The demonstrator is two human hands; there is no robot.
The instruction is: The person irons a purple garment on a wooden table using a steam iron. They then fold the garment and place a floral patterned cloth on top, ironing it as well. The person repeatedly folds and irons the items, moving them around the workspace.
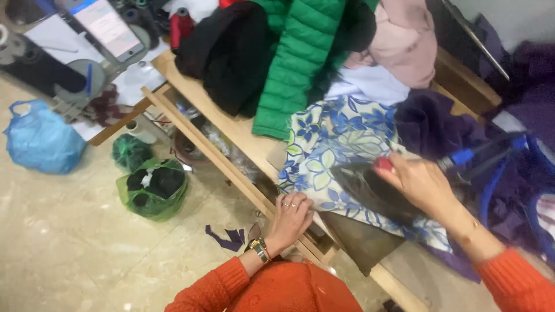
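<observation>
My right hand (421, 184) grips the handle of a dark clothes iron (370, 189) that rests on a white cloth with blue and green flowers (341, 138). The iron has a red knob by my fingers and a blue-collared cord running right. My left hand (291, 216), with rings and a wristwatch, presses flat on the near edge of the floral cloth. The cloth lies spread over a wooden bench (231, 130). Both sleeves are orange.
A green puffer jacket (295, 58), black garment (228, 52), pink cloth (404, 40) and purple fabric (433, 124) are piled on the bench. On the floor are a blue bag (40, 138), a green bag (153, 188) and purple scraps (228, 238). A phone (107, 26) lies top left.
</observation>
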